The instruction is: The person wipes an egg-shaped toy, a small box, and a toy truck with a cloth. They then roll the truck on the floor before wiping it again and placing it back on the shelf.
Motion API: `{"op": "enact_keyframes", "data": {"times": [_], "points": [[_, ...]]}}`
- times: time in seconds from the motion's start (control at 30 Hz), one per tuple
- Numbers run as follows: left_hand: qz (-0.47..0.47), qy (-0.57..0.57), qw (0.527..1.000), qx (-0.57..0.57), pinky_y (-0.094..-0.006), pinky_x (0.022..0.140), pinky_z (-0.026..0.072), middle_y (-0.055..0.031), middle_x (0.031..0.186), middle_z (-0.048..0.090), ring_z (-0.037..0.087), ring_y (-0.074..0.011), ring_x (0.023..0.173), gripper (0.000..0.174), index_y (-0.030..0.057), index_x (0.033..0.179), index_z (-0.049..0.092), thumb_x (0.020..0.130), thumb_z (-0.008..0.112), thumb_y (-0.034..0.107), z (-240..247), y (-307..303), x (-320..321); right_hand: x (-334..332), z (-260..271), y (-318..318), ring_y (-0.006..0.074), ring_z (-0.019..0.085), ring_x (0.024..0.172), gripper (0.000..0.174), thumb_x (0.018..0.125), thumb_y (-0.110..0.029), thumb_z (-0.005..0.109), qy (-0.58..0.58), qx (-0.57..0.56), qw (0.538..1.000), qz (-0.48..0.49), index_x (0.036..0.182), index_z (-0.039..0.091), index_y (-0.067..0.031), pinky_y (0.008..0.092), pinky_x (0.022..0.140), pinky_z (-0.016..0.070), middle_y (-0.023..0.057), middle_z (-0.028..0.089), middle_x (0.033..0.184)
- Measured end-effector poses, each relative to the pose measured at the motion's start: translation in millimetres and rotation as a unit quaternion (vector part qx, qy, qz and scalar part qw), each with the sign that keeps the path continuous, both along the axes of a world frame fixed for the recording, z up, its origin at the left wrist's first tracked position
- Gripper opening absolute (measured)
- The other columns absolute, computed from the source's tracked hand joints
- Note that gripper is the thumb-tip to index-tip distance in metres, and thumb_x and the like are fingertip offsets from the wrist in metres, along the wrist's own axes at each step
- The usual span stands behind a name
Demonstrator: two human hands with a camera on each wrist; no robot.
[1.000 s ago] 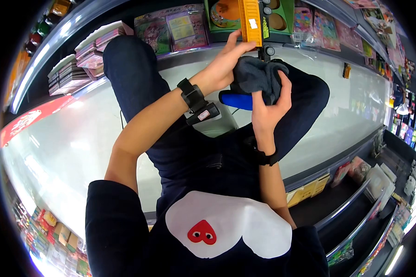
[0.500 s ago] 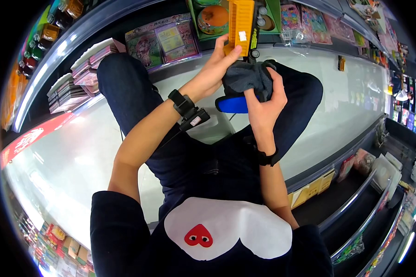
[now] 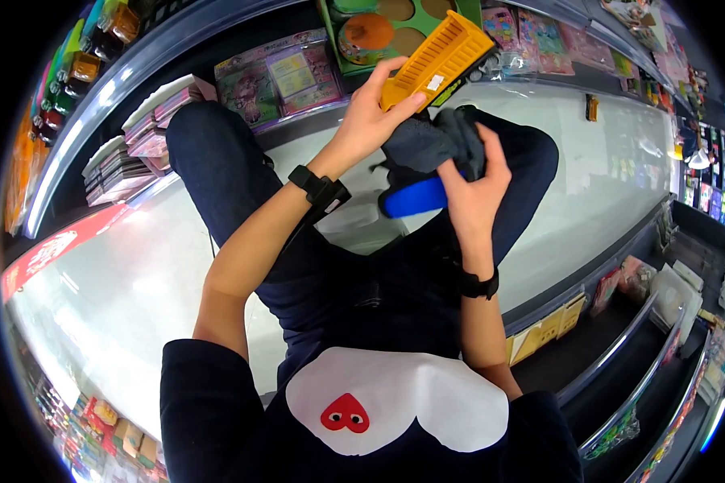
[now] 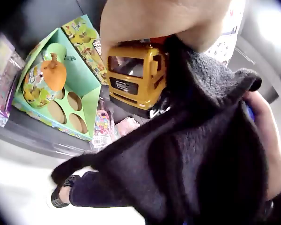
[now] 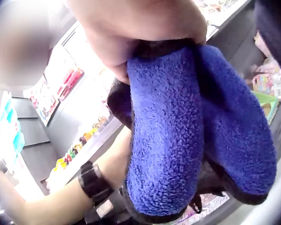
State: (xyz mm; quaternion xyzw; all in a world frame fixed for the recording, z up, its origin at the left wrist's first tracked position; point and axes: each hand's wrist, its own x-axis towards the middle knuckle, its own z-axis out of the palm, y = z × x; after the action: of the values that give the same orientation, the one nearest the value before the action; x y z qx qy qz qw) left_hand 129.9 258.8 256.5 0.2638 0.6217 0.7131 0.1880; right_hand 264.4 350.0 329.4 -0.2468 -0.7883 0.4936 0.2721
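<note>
A yellow toy dump truck (image 3: pixel 437 66) is tilted up to the right in the head view, a white sticker on its side. My left hand (image 3: pixel 372 114) grips its lower end between thumb and fingers. In the left wrist view its yellow cab (image 4: pixel 136 77) shows beneath that hand. A two-sided cloth, dark grey (image 3: pixel 423 145) and fuzzy blue (image 3: pixel 415 197), hangs bunched in my right hand (image 3: pixel 477 189), pinched between thumb and fingers. The cloth lies right below the truck. In the right wrist view its blue side (image 5: pixel 166 126) drapes down in folds with dark edging.
Ahead stands a shelf with a green box (image 3: pixel 399 28) holding an orange-topped toy, and flat packaged sets (image 3: pixel 286 76). Boxes of cards (image 3: pixel 125 165) line its left part. More shelving (image 3: pixel 604 362) is behind on the right. A tiny yellow object (image 3: pixel 592 108) lies on the pale floor.
The truck has swung from upright to leaning right, its upper end moving right and down. The cloth has shifted slightly down, and more of its blue side shows by the right hand.
</note>
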Motion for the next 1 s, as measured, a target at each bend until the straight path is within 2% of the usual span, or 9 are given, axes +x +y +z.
{"op": "enact_keyframes", "data": {"times": [0.07, 0.17, 0.3, 0.37, 0.43, 0.47, 0.57, 0.7, 1.0], "points": [[-0.001, 0.043, 0.999, -0.029, -0.0337, 0.086, 0.0490, -0.0143, 0.106, 0.065, 0.063, -0.0221, 0.099, 0.048, 0.0079, 0.128, 0.047, 0.089, 0.068, 0.027, 3, 0, 3, -6, 9, 12, 0.0202, 0.065, 0.088, 0.044, 0.066, -0.001, 0.069, -0.001, 0.026, 1.000, -0.005, 0.109, 0.059, 0.0031, 0.0301, 0.084, 0.0501, 0.0133, 0.066, 0.095], [-0.003, -0.002, 1.000, -0.026, -0.0280, 0.089, 0.0454, -0.0092, 0.117, 0.056, 0.058, -0.0157, 0.101, 0.044, 0.0066, 0.133, 0.043, 0.094, 0.061, 0.016, 5, -1, 6, -15, 28, 15, 0.0221, 0.063, 0.094, 0.051, 0.065, 0.002, 0.066, -0.020, 0.074, 0.997, 0.009, 0.115, 0.055, 0.0010, 0.0312, 0.087, 0.0486, 0.0133, 0.063, 0.100], [0.034, 0.049, 0.995, -0.081, -0.0327, 0.090, 0.0463, -0.0131, 0.111, 0.061, 0.061, -0.0216, 0.103, 0.050, 0.0059, 0.131, 0.046, 0.087, 0.066, 0.017, 23, -9, 8, -12, 38, 22, 0.0229, 0.059, 0.103, 0.060, 0.063, 0.005, 0.061, -0.019, 0.043, 0.993, 0.107, 0.122, 0.050, -0.0021, 0.0321, 0.093, 0.0459, 0.0137, 0.059, 0.110], [0.047, 0.078, 0.993, -0.071, -0.0336, 0.090, 0.0462, -0.0143, 0.112, 0.061, 0.061, -0.0228, 0.104, 0.051, 0.0050, 0.129, 0.048, 0.085, 0.068, 0.019, 22, -10, 10, -13, 35, 23, 0.0219, 0.058, 0.103, 0.053, 0.066, 0.002, 0.057, 0.054, -0.130, 0.982, 0.127, 0.119, 0.052, 0.0000, 0.0284, 0.093, 0.0437, 0.0110, 0.057, 0.112], [0.064, 0.107, 0.990, -0.060, -0.0352, 0.089, 0.0475, -0.0149, 0.112, 0.062, 0.062, -0.0261, 0.102, 0.051, 0.0045, 0.126, 0.050, 0.082, 0.070, 0.021, 20, -10, 12, -14, 37, 26, 0.0212, 0.057, 0.103, 0.049, 0.069, 0.001, 0.055, 0.145, -0.317, 0.927, 0.140, 0.118, 0.053, 0.0011, 0.0258, 0.092, 0.0426, 0.0101, 0.057, 0.113], [0.076, 0.123, 0.988, -0.056, -0.0363, 0.087, 0.0488, -0.0148, 0.112, 0.063, 0.063, -0.0289, 0.101, 0.052, 0.0044, 0.124, 0.051, 0.080, 0.071, 0.023, 20, -10, 12, -19, 40, 19, 0.0162, 0.056, 0.097, 0.030, 0.082, -0.005, 0.055, 0.156, -0.301, 0.936, 0.098, 0.111, 0.056, 0.0023, 0.0219, 0.087, 0.0413, 0.0077, 0.059, 0.107], [0.082, 0.156, 0.983, -0.046, -0.0374, 0.085, 0.0502, -0.0139, 0.112, 0.063, 0.063, -0.0320, 0.099, 0.052, 0.0041, 0.121, 0.054, 0.076, 0.074, 0.023, 22, -11, 14, -27, 35, 10, 0.0097, 0.055, 0.089, 0.015, 0.091, -0.011, 0.060, 0.086, -0.210, 0.973, -0.037, 0.101, 0.059, 0.0011, 0.0207, 0.081, 0.0415, 0.0043, 0.061, 0.095], [0.065, 0.158, 0.983, -0.059, -0.0352, 0.090, 0.0474, -0.0155, 0.113, 0.063, 0.063, -0.0280, 0.104, 0.055, 0.0028, 0.125, 0.052, 0.079, 0.073, 0.025, 26, -13, 15, -31, 35, 7, 0.0049, 0.050, 0.077, 0.013, 0.091, -0.011, 0.065, 0.090, -0.139, 0.983, -0.083, 0.092, 0.059, 0.0004, 0.0199, 0.071, 0.0404, -0.0007, 0.059, 0.081], [0.077, 0.151, 0.985, -0.046, -0.0369, 0.084, 0.0505, -0.0137, 0.109, 0.063, 0.063, -0.0318, 0.099, 0.051, 0.0040, 0.119, 0.054, 0.076, 0.074, 0.022, 20, -7, 16, -28, 29, 13, 0.0053, 0.049, 0.076, 0.008, 0.090, -0.007, 0.062, 0.114, -0.093, 0.983, -0.111, 0.090, 0.062, 0.0013, 0.0206, 0.070, 0.0398, -0.0012, 0.059, 0.082]]}}
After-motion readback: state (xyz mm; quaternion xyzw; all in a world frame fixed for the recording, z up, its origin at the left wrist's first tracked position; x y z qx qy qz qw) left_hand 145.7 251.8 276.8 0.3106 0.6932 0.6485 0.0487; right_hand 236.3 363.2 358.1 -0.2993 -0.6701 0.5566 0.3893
